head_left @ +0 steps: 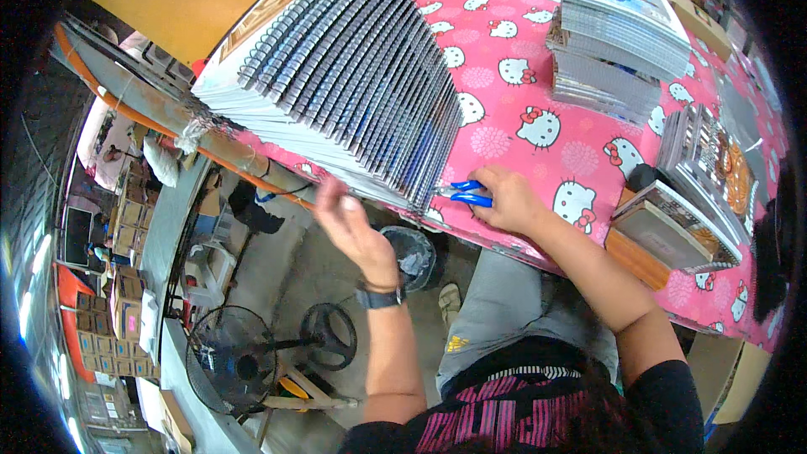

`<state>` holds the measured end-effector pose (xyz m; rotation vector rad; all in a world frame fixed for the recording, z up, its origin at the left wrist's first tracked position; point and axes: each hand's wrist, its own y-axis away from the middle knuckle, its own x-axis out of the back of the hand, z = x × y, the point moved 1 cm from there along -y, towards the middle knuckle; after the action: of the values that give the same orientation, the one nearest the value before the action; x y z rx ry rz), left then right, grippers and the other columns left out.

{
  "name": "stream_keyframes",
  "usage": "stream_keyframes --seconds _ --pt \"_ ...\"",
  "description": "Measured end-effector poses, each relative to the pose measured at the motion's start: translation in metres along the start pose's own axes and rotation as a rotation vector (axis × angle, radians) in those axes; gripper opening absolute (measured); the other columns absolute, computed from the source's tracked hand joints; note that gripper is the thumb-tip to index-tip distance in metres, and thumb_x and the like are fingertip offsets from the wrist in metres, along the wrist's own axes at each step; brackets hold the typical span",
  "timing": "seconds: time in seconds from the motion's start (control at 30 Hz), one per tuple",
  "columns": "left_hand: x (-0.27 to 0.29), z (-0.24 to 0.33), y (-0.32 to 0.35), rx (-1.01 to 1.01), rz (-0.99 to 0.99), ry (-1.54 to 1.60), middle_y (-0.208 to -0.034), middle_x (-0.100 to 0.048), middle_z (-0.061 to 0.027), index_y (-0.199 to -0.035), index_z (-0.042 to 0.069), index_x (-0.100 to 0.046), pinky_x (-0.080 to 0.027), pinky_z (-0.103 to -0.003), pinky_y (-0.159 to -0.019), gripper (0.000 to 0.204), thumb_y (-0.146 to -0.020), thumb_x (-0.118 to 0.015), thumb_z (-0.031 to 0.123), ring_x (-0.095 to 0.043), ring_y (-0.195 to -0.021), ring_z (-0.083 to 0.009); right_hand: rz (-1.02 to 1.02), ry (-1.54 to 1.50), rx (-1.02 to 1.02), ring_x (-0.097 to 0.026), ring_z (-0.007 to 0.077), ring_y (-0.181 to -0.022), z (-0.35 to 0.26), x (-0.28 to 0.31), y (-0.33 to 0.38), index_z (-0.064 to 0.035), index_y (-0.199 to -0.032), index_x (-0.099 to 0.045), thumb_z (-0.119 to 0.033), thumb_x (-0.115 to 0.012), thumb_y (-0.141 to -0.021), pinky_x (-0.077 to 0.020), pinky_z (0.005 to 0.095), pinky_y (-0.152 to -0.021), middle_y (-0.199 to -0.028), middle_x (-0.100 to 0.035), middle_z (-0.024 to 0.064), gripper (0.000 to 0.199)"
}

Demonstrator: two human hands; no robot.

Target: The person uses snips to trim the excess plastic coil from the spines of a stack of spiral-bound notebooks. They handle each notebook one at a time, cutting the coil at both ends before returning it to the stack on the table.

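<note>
Two hands work at the tabletop edge: the right hand is closed around small blue-handled pliers, hard and light, best held by the handles, while the left hand hovers half-open beside the spiral notebooks.

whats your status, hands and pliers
Right hand shut on blue pliers, tip at notebook row. Left hand at row's near edge. Nothing in the way.

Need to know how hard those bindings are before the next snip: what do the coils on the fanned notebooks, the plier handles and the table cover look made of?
The coils look like metal wire: thin, grey, glinting loops. The plier handles in the right hand seem to be glossy blue plastic or rubber. The table cover looks like printed vinyl or oilcloth, pink with a slight sheen; I can't be certain.
</note>
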<state>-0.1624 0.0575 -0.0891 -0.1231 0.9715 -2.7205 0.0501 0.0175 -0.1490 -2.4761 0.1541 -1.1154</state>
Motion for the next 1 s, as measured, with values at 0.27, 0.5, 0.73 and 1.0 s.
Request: stream_keyframes --seconds 0.27,0.5,0.73,1.0 --pt "-0.008 -0.044 0.071 0.257 -0.175 0.01 -0.103 -0.055 -0.0079 -0.108 -0.001 -0.051 -0.045 -0.023 -0.074 0.031 -0.08 -0.063 0.002 -0.053 -0.088 -0.012 -0.027 0.175 0.029 -0.05 0.0287 -0.092 -0.016 -0.004 -0.008 -0.0091 -0.101 -0.056 -0.02 -0.065 -0.058 -0.0405 0.0428 -0.077 -0.091 -0.055 0.0102 0.046" --pt "-0.008 -0.046 0.071 0.26 -0.096 -0.05 -0.093 -0.06 -0.0083 -0.1 -0.004 -0.059 -0.046 -0.023 -0.066 0.024 -0.079 -0.066 0.004 -0.054 -0.072 -0.0104 -0.004 0.172 0.056 -0.049 0.0305 -0.09 -0.021 -0.002 -0.011 -0.006 -0.103 -0.055 -0.016 -0.067 -0.055 -0.0414 0.0407 -0.077 -0.093 -0.054 0.0116 0.051" --pt "-0.011 -0.043 0.07 0.209 -0.065 -0.059 -0.092 -0.062 -0.0096 -0.1 -0.005 -0.059 -0.049 -0.025 -0.07 0.023 -0.079 -0.066 0.002 -0.059 -0.078 -0.0125 -0.081 0.255 -0.007 -0.054 0.0297 -0.079 -0.027 -0.005 -0.015 -0.0056 -0.088 -0.055 -0.02 -0.067 -0.058 -0.0453 0.0402 -0.068 -0.081 -0.056 0.0112 0.035" --pt "-0.012 -0.042 0.071 0.279 -0.067 0.039 -0.095 -0.062 -0.0111 -0.101 -0.006 -0.058 -0.05 -0.024 -0.07 0.023 -0.08 -0.064 0.001 -0.06 -0.08 -0.0123 -0.088 0.369 0.017 -0.053 0.0274 -0.091 -0.024 0.001 -0.012 -0.0078 -0.097 -0.055 -0.025 -0.066 -0.062 -0.0431 0.0423 -0.076 -0.092 -0.055 0.0112 0.041"
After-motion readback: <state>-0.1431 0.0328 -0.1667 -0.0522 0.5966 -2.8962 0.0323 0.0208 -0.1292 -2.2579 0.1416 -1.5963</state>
